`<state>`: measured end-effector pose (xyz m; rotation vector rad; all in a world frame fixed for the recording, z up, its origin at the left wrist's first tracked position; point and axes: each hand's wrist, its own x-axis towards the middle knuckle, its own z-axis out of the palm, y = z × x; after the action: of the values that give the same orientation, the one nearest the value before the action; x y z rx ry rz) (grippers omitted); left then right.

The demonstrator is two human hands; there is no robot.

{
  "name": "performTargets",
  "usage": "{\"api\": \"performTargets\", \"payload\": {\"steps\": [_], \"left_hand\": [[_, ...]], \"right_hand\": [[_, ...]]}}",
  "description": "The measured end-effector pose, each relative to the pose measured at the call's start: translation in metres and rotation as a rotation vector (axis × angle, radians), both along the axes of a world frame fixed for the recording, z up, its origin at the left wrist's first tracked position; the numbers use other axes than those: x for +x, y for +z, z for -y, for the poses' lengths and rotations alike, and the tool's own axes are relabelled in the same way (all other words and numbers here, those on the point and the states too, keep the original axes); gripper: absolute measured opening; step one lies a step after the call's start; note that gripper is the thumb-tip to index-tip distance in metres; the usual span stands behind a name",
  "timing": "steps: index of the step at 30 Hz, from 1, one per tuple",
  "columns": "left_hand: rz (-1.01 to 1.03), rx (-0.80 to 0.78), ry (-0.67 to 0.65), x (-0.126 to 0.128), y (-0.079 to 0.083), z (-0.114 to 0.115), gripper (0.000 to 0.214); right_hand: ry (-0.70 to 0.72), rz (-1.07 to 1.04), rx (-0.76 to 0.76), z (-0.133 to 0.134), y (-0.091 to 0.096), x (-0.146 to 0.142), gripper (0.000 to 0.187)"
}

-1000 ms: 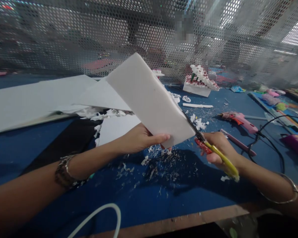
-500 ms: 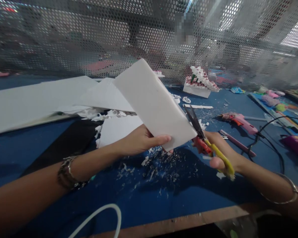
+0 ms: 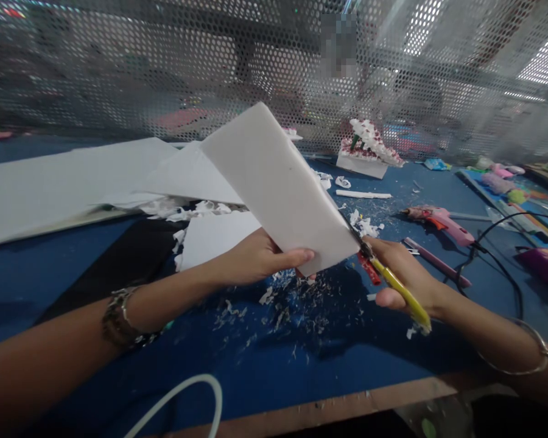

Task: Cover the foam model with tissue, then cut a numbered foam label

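My left hand [image 3: 260, 258] grips the lower end of a thick white foam slab [image 3: 278, 185], holding it tilted above the blue table [image 3: 50, 267]. My right hand [image 3: 404, 277] is closed round the yellow and red handles of a pair of scissors [image 3: 383, 274]. Their dark blades lie closed against the slab's right edge near its lower corner. White foam shavings [image 3: 292, 307] are scattered on the table under the slab.
Large white sheets [image 3: 73, 179] and a black sheet [image 3: 128, 255] lie to the left. A pink glue gun [image 3: 438, 220] with a black cord [image 3: 497, 255], a pink stick [image 3: 433, 260], a decorated foam piece [image 3: 369, 152] and craft items sit right. A perforated metal screen [image 3: 164, 67] stands behind.
The scissor blades opened half a second ago beside the slab's edge and are now closed against it. The slab shifted slightly in my left hand.
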<state>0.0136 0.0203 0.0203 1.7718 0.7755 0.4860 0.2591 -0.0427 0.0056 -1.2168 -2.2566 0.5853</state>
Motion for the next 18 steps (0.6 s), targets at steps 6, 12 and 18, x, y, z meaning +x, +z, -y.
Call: {"api": "performTargets", "payload": {"steps": [6,12,18], "left_hand": [[0.007,0.036,-0.004,-0.0003,-0.0033,-0.0009,0.031],[0.020,0.017,-0.061,-0.0008,-0.0045,-0.0008,0.025],[0.022,-0.033,-0.055,0.0007,-0.0052,0.0004,0.026]], "right_hand": [[0.002,-0.043,0.050,-0.0014,-0.0043,-0.0032,0.076],[0.040,-0.097,0.072,0.0000,-0.0078,-0.0035,0.069],[0.040,-0.125,0.110,0.0003,-0.0067,-0.0040,0.060]]}}
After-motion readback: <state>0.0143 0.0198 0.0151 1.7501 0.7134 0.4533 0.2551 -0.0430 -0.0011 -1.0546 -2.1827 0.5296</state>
